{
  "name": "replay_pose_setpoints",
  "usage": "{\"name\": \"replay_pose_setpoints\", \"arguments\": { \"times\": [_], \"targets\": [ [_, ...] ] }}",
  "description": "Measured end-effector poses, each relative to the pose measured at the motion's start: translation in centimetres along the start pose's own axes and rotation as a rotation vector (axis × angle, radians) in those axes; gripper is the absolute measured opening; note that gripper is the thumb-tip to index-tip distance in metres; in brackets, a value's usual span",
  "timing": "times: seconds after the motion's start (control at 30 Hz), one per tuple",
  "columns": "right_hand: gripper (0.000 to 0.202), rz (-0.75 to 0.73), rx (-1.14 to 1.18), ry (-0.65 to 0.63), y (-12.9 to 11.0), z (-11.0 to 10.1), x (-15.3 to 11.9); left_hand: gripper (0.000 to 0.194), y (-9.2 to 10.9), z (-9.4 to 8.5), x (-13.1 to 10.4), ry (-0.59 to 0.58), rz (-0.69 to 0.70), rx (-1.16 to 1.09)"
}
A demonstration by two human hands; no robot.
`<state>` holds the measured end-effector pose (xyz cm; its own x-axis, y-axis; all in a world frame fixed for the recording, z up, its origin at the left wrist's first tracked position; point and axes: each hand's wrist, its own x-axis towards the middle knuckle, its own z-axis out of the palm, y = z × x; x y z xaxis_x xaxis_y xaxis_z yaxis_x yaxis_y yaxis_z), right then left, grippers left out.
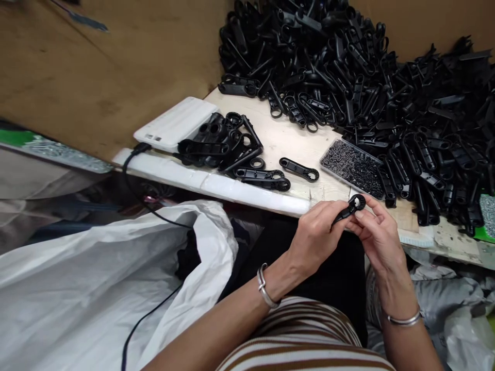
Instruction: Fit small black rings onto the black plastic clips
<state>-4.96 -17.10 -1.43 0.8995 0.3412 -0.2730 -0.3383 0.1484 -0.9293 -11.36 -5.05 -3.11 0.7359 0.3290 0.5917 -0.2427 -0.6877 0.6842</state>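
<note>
A black plastic handle-like part with a ring end (351, 207) is held up at the table's front edge. My left hand (319, 232) is closed around its long body, which the fingers largely cover. At the ring end, my right hand (377, 229) pinches the part between thumb and fingers; whether a smaller piece sits in those fingers I cannot tell. Just beyond my hands lies a clear shallow tray (344, 181) full of tiny dark pieces. One similar black part (299, 169) rests alone on the tabletop, left of the tray.
A large heap of black parts (309, 62) covers the back and right of the table. At left, a smaller pile (224, 141) lies against a white box-shaped device (176, 123) with a black cable (129, 180). A white sack (96, 288) stands below the table's left edge.
</note>
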Motion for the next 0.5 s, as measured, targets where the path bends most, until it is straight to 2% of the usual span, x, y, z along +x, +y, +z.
{"name": "replay_pose_setpoints", "arguments": {
  "times": [0.1, 0.27, 0.4, 0.5],
  "targets": [
    [0.050, -0.009, 0.033, -0.005, 0.0, 0.0, -0.2, 0.014, 0.1, 0.1, -0.1, 0.008, 0.014, -0.004],
    [0.043, -0.047, 0.050, 0.071, 0.3, 1.0, -0.2, 0.015, 0.5, 0.2, -0.5, 0.005, 0.082, 0.011],
    [0.031, -0.054, 0.011, 0.015, 0.0, 1.5, -0.3, 0.018, 0.4, 0.4, -0.6, 0.004, 0.139, 0.039],
    [0.029, -0.061, -0.052, -0.005, -0.5, 1.2, -0.5, 0.018, 0.4, 0.5, -0.6, -0.041, 0.139, 0.014]
  ]
}}
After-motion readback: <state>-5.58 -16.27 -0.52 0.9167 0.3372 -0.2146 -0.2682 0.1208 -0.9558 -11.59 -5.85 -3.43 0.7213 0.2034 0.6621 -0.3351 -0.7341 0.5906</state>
